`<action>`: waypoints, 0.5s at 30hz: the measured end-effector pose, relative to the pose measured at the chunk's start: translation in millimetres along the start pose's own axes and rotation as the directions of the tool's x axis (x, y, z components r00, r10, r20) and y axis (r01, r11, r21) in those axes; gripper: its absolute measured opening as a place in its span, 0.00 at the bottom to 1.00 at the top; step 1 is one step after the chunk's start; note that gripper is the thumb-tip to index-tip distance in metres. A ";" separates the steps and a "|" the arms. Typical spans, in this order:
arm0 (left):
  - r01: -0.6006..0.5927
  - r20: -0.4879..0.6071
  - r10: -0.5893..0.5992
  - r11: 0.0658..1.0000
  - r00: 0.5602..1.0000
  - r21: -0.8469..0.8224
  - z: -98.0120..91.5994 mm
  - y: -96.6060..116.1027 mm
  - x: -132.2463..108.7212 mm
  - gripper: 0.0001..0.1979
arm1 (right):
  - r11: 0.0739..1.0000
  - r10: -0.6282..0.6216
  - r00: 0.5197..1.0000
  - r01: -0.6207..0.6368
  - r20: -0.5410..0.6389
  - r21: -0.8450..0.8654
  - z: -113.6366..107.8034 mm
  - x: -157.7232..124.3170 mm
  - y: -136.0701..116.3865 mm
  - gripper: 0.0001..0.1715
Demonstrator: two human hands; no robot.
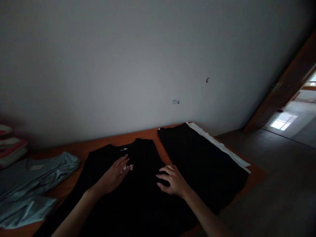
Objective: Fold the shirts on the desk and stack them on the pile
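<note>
A black shirt lies spread out with its neckline toward the wall and a small pale print on its chest. My left hand is over the chest beside that print, fingers stretched out and holding nothing. Near the shirt's right side, my right hand has its fingers apart and slightly bent, also with nothing in it. Whether either palm presses on the cloth I cannot tell. To the right lies a flat black garment, with a white cloth showing along its far right edge.
The orange-brown wooden table stands against a grey wall. A crumpled grey garment lies at the left, with a folded striped cloth behind it. An open wooden door stands on the right beyond the floor.
</note>
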State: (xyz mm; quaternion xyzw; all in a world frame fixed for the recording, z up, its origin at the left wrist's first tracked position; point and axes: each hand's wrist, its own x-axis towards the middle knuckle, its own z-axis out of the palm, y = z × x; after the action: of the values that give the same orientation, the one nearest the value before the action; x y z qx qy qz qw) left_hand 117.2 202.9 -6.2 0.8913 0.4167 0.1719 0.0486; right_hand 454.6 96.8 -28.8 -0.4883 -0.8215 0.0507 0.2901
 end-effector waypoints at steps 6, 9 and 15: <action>0.195 -0.137 -0.173 0.967 0.975 0.167 -9.6 -73.8 -73.9 0.24 | 0.994 0.015 0.997 -0.006 0.078 -0.107 -9.0 24.3 -10.7 0.15; 0.211 -0.089 -0.193 0.914 0.977 0.347 8.8 -93.1 -100.6 0.23 | 0.988 0.108 0.988 -0.095 0.108 -0.119 -6.1 54.6 -22.9 0.17; 0.064 -0.013 -0.067 0.852 0.998 0.519 24.2 -100.2 -115.7 0.22 | 0.974 0.218 0.963 -0.205 0.157 -0.097 30.5 97.5 -37.4 0.27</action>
State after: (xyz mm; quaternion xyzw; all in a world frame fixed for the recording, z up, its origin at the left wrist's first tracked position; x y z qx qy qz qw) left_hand -15.8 181.3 -82.7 0.8572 0.4774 0.0493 -0.1865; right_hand 375.1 164.5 1.4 -0.5785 -0.7873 0.0894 0.1936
